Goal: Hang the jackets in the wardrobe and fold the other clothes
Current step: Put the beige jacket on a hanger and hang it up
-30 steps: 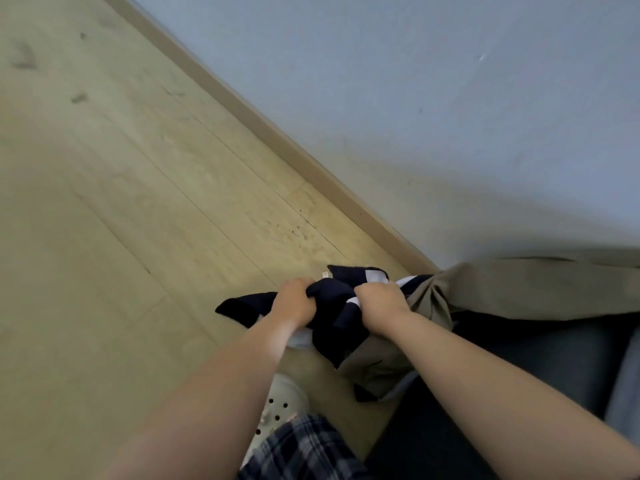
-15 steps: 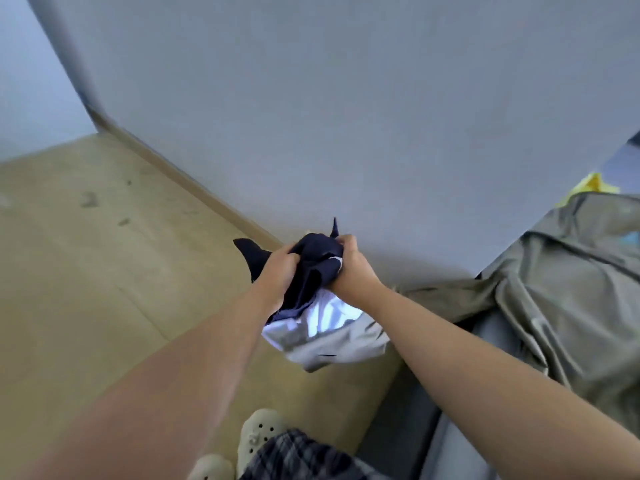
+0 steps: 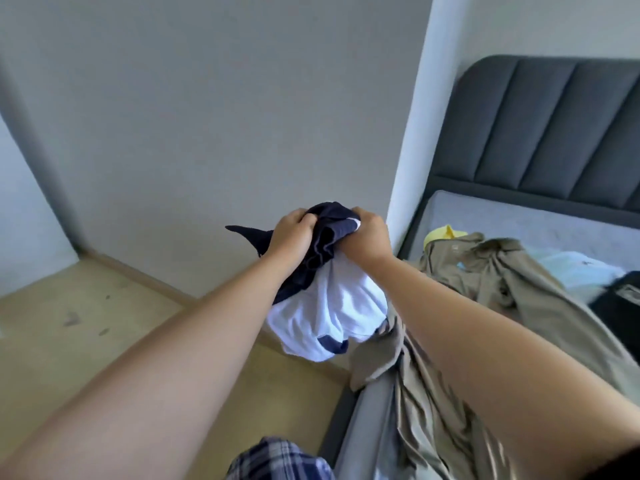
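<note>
Jacket (image 3: 519, 306) on bed (image 3: 485, 216), right of shirt (image 3: 329, 306)

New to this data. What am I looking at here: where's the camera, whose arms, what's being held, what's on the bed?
There is no robot: these are a person's two bare arms, seen from a wide-angle camera worn on the head, looking forward and down. The left hand and right hand both grip a bunched navy and white garment, held up in the air in front of a grey wall. To the right is a bed with a dark padded headboard. On it lie a khaki jacket that spills over the near edge, something yellow, a pale blue item and a black one. Below is a wood floor.
</note>
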Action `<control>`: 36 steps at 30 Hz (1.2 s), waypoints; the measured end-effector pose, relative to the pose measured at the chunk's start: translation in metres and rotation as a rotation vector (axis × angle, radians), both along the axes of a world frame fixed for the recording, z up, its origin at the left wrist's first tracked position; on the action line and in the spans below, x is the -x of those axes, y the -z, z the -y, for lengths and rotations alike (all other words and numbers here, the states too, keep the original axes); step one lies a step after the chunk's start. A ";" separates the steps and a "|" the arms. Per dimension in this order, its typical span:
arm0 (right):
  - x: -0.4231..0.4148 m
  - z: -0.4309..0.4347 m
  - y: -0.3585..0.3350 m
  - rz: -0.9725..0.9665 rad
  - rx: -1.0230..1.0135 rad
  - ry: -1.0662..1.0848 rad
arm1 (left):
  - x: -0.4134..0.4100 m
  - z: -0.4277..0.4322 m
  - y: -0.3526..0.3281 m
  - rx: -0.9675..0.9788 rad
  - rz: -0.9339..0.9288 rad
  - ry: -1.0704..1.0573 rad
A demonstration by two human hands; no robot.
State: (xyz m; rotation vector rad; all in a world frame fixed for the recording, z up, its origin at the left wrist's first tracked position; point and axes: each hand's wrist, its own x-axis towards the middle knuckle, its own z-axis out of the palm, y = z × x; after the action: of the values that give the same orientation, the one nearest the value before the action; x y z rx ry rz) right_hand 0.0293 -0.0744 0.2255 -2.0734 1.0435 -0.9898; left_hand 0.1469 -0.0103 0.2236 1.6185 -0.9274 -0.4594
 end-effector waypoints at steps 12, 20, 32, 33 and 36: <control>0.216 0.045 -0.070 0.324 0.111 0.612 | 0.210 0.063 -0.034 0.059 0.120 0.374; 0.345 0.080 -0.132 0.176 0.637 0.822 | 0.348 0.124 -0.099 0.179 -0.136 0.734; 0.422 0.137 -0.021 -1.031 0.060 0.747 | 0.345 0.151 0.018 -0.245 0.081 0.668; 0.412 0.136 -0.007 -1.033 0.034 0.634 | 0.339 0.152 0.025 -0.263 0.093 0.642; 0.380 0.136 0.034 -0.953 -0.017 0.372 | 0.322 0.152 0.045 -0.280 0.035 0.609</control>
State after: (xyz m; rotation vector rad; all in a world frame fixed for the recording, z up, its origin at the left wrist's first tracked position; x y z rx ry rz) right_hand -0.3505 -0.2101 0.1919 -2.4126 1.9310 -0.0623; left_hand -0.1751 -0.1618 0.1788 1.5718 -1.4365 -1.0175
